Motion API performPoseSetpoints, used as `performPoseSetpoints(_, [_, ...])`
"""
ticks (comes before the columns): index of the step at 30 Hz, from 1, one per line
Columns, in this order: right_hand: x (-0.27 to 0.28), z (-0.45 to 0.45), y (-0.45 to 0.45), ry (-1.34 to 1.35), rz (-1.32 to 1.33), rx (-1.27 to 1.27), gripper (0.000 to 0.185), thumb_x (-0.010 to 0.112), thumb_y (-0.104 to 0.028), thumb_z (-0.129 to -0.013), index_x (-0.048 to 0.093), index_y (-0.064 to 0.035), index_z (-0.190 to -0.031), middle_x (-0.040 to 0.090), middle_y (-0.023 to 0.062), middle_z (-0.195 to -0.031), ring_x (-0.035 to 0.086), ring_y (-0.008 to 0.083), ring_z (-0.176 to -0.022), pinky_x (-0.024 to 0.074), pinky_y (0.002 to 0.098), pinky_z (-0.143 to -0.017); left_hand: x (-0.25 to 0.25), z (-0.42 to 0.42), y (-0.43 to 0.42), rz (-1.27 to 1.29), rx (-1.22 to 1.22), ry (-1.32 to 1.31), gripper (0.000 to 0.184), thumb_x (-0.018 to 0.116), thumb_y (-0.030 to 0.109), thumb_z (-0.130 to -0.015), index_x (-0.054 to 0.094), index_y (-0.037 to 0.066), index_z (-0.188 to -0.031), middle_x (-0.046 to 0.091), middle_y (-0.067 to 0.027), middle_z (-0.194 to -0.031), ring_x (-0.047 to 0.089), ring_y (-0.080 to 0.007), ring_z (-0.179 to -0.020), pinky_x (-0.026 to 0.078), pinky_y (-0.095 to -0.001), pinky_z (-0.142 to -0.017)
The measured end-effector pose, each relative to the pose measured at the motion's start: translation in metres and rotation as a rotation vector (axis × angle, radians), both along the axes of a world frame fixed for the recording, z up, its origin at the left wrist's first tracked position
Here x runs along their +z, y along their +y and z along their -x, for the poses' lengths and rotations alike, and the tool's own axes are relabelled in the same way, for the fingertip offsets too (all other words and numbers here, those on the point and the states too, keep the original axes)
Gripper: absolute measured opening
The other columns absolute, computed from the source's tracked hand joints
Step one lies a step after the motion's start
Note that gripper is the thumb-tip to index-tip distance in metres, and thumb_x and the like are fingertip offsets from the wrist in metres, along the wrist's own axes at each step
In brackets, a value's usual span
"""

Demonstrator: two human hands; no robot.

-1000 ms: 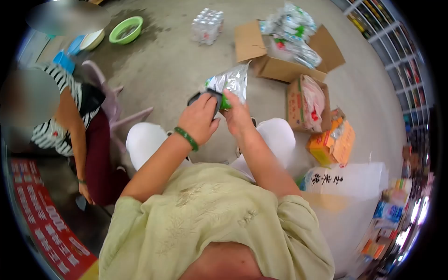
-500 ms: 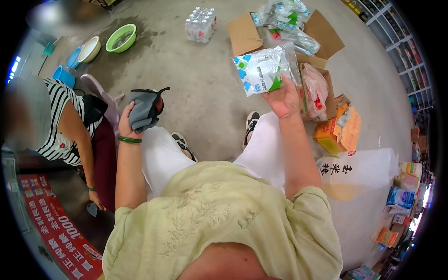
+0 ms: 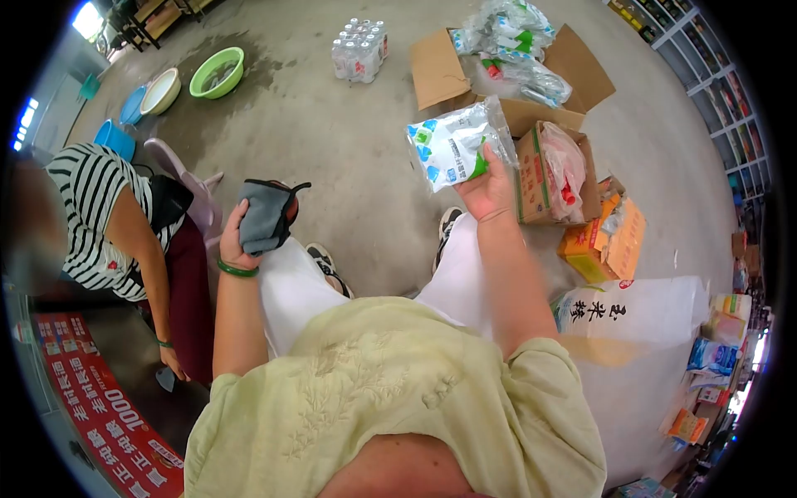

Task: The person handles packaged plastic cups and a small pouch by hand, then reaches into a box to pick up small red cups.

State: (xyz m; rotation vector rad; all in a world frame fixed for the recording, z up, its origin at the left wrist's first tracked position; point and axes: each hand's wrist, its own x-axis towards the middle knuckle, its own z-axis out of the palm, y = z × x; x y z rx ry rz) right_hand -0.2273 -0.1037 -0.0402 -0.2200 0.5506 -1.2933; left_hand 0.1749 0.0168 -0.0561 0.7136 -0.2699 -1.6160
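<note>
My left hand (image 3: 235, 242), with a green bangle at the wrist, is wrapped round a folded dark grey cloth pouch (image 3: 266, 217) that has a black cord and a reddish-brown part at its right side. On the right, my right hand (image 3: 488, 184) grips the lower right edge of a clear plastic packet (image 3: 459, 143) printed with blue and green shapes. The packet hangs over the floor, in front of an open cardboard box (image 3: 437, 70) filled with similar clear packets (image 3: 516, 37). Both hands are well apart.
A box with a pink bag (image 3: 567, 170), an orange carton (image 3: 604, 245) and a white sack (image 3: 635, 311) lie at the right. Shrink-wrapped bottles (image 3: 359, 51) and a green basin (image 3: 217, 73) stand farther off. A person in striped clothing (image 3: 95, 212) sits at the left.
From close together a second ago, my hands have parted, pouch left and packet right. Over the last half second the packet has moved slightly down and left, and the pouch slightly down and right.
</note>
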Motion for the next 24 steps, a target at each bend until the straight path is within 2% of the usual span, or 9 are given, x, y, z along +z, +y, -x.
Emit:
performPoseSetpoints(4, [0.000, 0.002, 0.001, 0.004, -0.013, -0.058, 0.051, 0.069, -0.021, -0.081, 0.047, -0.0061, -0.125, 0.055, 0.0087, -0.122, 0.052, 0.0262, -0.115, 0.0410, 0.0448, -0.098, 0.004, 0.001, 0.000, -0.056, 0.033, -0.023, 0.024, 0.052, 0.021, -0.092, 0.058, 0.003, -0.107, 0.066, -0.0102, -0.102, 0.064, -0.0243, -0.093, 0.051, -0.0362, -0.084])
performPoseSetpoints(7, [-0.006, 0.008, -0.003, -0.014, -0.021, -0.084, 0.050, 0.069, -0.016, -0.080, 0.047, -0.0052, -0.124, 0.055, 0.0088, -0.122, 0.052, 0.0262, -0.115, 0.0411, 0.0440, -0.099, -0.004, -0.004, 0.001, -0.026, 0.027, -0.028, 0.034, 0.053, 0.021, -0.092, 0.049, 0.000, -0.119, 0.060, -0.0140, -0.113, 0.060, -0.0265, -0.101, 0.049, -0.0376, -0.090])
performPoseSetpoints(13, [-0.006, 0.018, 0.000, -0.006, -0.004, -0.131, 0.046, 0.067, -0.010, -0.081, 0.049, -0.0051, -0.122, 0.057, 0.0087, -0.119, 0.054, 0.0258, -0.111, 0.0423, 0.0429, -0.097, -0.010, -0.013, 0.001, -0.044, 0.059, -0.095, 0.027, 0.054, 0.020, -0.091, 0.054, 0.002, -0.112, 0.063, -0.0100, -0.109, 0.062, -0.0246, -0.097, 0.051, -0.0364, -0.084])
performPoseSetpoints(17, [-0.006, 0.026, 0.001, -0.105, -0.045, -0.120, 0.043, 0.066, -0.009, -0.081, 0.049, -0.0051, -0.121, 0.057, 0.0086, -0.117, 0.055, 0.0248, -0.109, 0.0432, 0.0416, -0.096, -0.011, -0.012, 0.002, -0.074, 0.062, -0.063, 0.031, 0.053, 0.020, -0.091, 0.053, 0.001, -0.115, 0.063, -0.0129, -0.110, 0.062, -0.0272, -0.097, 0.050, -0.0388, -0.087])
performPoseSetpoints(19, [-0.002, 0.027, 0.002, -0.098, -0.063, -0.215, 0.041, 0.064, -0.007, -0.082, 0.049, -0.0052, -0.121, 0.058, 0.0086, -0.116, 0.056, 0.0239, -0.108, 0.0443, 0.0406, -0.094, -0.011, -0.011, 0.004, -0.069, 0.061, -0.057, 0.032, 0.052, 0.021, -0.091, 0.053, 0.001, -0.116, 0.062, -0.0132, -0.112, 0.062, -0.0274, -0.098, 0.050, -0.0389, -0.087])
performPoseSetpoints(21, [-0.022, 0.031, -0.007, -0.071, -0.029, -0.217, 0.041, 0.064, -0.008, -0.082, 0.050, -0.0056, -0.121, 0.058, 0.0087, -0.116, 0.056, 0.0237, -0.108, 0.0445, 0.0406, -0.094, -0.007, -0.012, 0.002, -0.024, 0.013, -0.046, 0.032, 0.052, 0.021, -0.091, 0.053, 0.000, -0.116, 0.062, -0.0136, -0.111, 0.062, -0.0275, -0.098, 0.050, -0.0388, -0.087])
performPoseSetpoints(22, [-0.026, 0.032, -0.011, -0.042, -0.009, -0.218, 0.041, 0.064, -0.008, -0.083, 0.050, -0.0061, -0.121, 0.058, 0.0088, -0.116, 0.056, 0.0234, -0.109, 0.0448, 0.0406, -0.093, 0.002, -0.001, 0.002, -0.102, 0.081, -0.069, 0.029, 0.052, 0.020, -0.091, 0.054, 0.001, -0.113, 0.064, -0.0129, -0.106, 0.064, -0.0262, -0.094, 0.053, -0.0372, -0.083])
performPoseSetpoints(23, [-0.025, 0.033, -0.010, -0.037, 0.045, -0.171, 0.039, 0.063, -0.006, -0.083, 0.051, -0.0048, -0.120, 0.059, 0.0103, -0.115, 0.056, 0.0240, -0.107, 0.0452, 0.0405, -0.093, 0.002, -0.001, 0.003, -0.024, 0.042, -0.079, 0.037, 0.051, 0.020, -0.090, 0.049, -0.003, -0.118, 0.061, -0.0161, -0.112, 0.062, -0.0287, -0.100, 0.051, -0.0383, -0.087])
performPoseSetpoints(24, [-0.025, 0.036, -0.014, -0.074, 0.036, -0.096, 0.036, 0.061, -0.005, -0.084, 0.051, -0.0024, -0.119, 0.059, 0.0114, -0.115, 0.057, 0.0248, -0.106, 0.0452, 0.0401, -0.093, 0.002, -0.005, 0.000, 0.005, -0.049, 0.020, 0.039, 0.052, 0.020, -0.089, 0.047, -0.004, -0.119, 0.061, -0.0166, -0.112, 0.063, -0.0291, -0.097, 0.052, -0.0386, -0.086])
